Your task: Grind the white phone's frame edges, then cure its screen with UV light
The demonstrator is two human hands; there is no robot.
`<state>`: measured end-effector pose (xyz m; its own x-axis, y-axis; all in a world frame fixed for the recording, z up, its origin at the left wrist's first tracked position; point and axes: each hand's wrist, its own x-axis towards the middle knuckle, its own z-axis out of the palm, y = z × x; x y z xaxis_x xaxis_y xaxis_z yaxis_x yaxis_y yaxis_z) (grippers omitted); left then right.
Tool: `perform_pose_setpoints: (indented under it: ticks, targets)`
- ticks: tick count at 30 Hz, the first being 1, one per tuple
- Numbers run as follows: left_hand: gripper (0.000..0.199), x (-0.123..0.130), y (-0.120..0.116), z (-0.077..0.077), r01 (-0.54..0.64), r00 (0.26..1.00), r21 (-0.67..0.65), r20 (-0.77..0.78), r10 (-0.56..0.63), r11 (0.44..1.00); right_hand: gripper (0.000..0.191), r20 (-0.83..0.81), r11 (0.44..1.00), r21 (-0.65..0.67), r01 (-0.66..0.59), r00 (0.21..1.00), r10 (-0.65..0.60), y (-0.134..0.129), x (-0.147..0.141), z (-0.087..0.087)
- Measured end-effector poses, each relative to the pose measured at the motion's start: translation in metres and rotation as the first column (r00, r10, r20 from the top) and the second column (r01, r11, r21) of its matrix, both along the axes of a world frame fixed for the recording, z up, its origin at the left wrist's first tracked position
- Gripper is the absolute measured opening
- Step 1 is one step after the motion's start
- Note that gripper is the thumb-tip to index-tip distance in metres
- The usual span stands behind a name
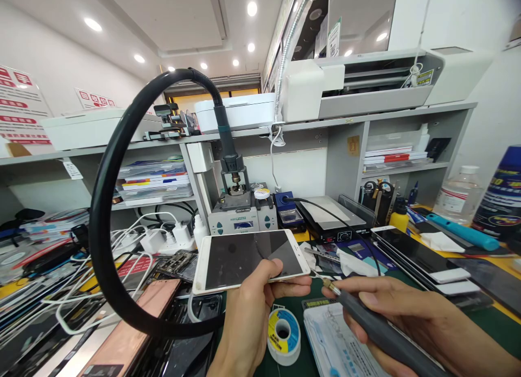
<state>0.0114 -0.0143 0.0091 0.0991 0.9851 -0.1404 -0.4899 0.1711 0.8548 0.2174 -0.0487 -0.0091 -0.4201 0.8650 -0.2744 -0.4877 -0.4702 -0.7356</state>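
Note:
My left hand grips a white-framed phone from below, thumb over its dark, smudged screen. A line runs across the glass toward the right end. My right hand is closed around a dark grey soldering iron with a brass collar. Its thin tip points at the phone's lower right corner; whether they touch, I cannot tell. Below the phone, a solder spool with a yellow and blue label stands on the green mat. A printed plastic packet lies under my right hand.
A thick black hose loops up on the left to a hot-air station. Phone parts and white cables crowd the left. Stacked phones, a clear bottle and a spray can stand right. Behind is a grey shelf.

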Motion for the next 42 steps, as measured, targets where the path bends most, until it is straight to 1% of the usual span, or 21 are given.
perform_pose_setpoints:
  ticks: [3,5,7,10,13,17,20,24,27,29,31,34,36,39,42]
  targets:
    - [0.009,0.0,0.0,0.001,-0.004,1.0,-0.009,-0.008,0.004,1.0,0.029,0.006,1.0,-0.012,-0.023,1.0,0.023,-0.002,0.001,0.001]
    - [0.012,0.0,-0.001,0.001,0.004,1.0,-0.012,-0.014,-0.004,1.0,0.029,0.022,0.999,-0.016,-0.037,0.999,0.037,-0.002,0.002,0.001]
    - [0.016,0.0,-0.001,0.001,0.014,1.0,-0.005,-0.024,-0.014,1.0,0.03,0.035,0.999,0.006,-0.042,0.999,0.042,-0.001,0.001,0.0]
    - [0.014,0.002,-0.002,0.002,0.005,0.999,0.005,-0.039,-0.005,1.0,0.031,0.045,0.998,0.06,-0.038,0.998,0.035,0.001,-0.002,-0.004]
    - [0.011,0.004,-0.004,0.005,-0.019,0.999,0.0,-0.042,0.019,1.0,0.031,0.07,0.996,0.082,-0.019,0.997,0.013,0.001,-0.004,-0.005]
    - [0.013,0.004,-0.005,0.009,-0.025,0.998,-0.036,-0.061,0.023,0.999,0.033,0.12,0.994,0.101,0.051,0.991,-0.063,-0.002,-0.004,-0.001]
    - [0.015,0.004,-0.004,0.008,-0.043,0.997,-0.066,-0.07,0.038,0.997,0.036,0.109,0.99,0.123,0.074,0.99,-0.088,-0.003,-0.004,0.002]
    - [0.015,0.004,-0.001,0.004,-0.039,0.997,-0.043,-0.071,0.036,0.998,0.04,0.096,0.982,0.167,0.084,0.99,-0.101,0.001,-0.003,0.007]
    - [0.02,0.006,-0.001,0.005,-0.048,0.994,-0.025,-0.095,0.045,0.999,0.033,0.112,0.972,0.217,0.096,0.986,-0.122,0.005,0.001,0.01]
    - [0.026,0.008,-0.002,0.006,-0.056,0.992,-0.039,-0.115,0.051,0.998,0.028,0.133,0.959,0.266,0.096,0.982,-0.135,0.008,0.003,0.011]
    - [0.03,0.011,-0.003,0.006,-0.06,0.99,-0.048,-0.134,0.053,0.997,0.028,0.157,0.947,0.309,0.094,0.976,-0.148,0.01,0.005,0.012]
    - [0.033,0.014,-0.003,0.006,-0.073,0.985,-0.044,-0.16,0.065,0.996,0.031,0.179,0.934,0.34,0.107,0.968,-0.176,0.012,0.006,0.012]
    - [0.034,0.015,-0.003,0.005,-0.081,0.983,-0.05,-0.168,0.072,0.995,0.035,0.183,0.92,0.365,0.142,0.958,-0.22,0.011,0.007,0.013]
    - [0.034,0.015,-0.002,0.005,-0.085,0.981,-0.047,-0.177,0.075,0.995,0.049,0.187,0.91,0.369,0.191,0.944,-0.273,0.01,0.008,0.015]
    - [0.032,0.015,-0.001,0.003,-0.083,0.979,-0.036,-0.187,0.075,0.996,0.059,0.204,0.904,0.377,0.2,0.934,-0.292,0.009,0.01,0.016]
